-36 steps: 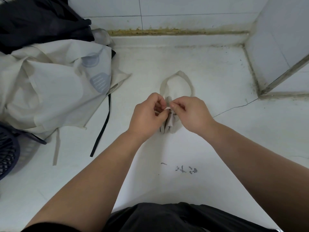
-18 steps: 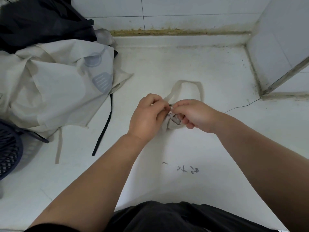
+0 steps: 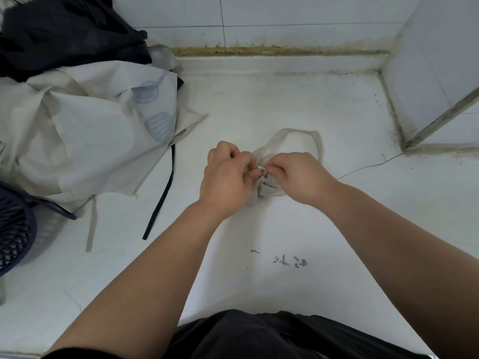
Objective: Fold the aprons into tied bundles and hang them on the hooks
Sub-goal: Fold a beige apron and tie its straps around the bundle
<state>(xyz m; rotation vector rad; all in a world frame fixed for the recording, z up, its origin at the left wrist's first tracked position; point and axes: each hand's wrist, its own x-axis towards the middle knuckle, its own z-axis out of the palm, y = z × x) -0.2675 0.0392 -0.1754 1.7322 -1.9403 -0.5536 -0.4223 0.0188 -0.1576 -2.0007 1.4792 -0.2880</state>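
A small beige apron bundle (image 3: 268, 186) lies on the white counter (image 3: 259, 104) at the centre. Its neck strap loop (image 3: 317, 141) sticks out behind it. My left hand (image 3: 228, 177) and my right hand (image 3: 298, 174) meet over the bundle, and both pinch the thin strap ends at its top. The hands cover most of the bundle. No hooks are in view.
At the left lies an unfolded beige apron (image 3: 85, 141) with grey utensil prints, a black apron (image 3: 64, 35) behind it and a black strap (image 3: 160, 200) trailing over the counter. A dark mesh basket (image 3: 13, 229) sits at the left edge. A tiled wall (image 3: 427, 60) rises at the right.
The bundle and both hands shifted slightly right and turned; the neck loop swung from straight behind to the right. My fingers keep working the strap ends.
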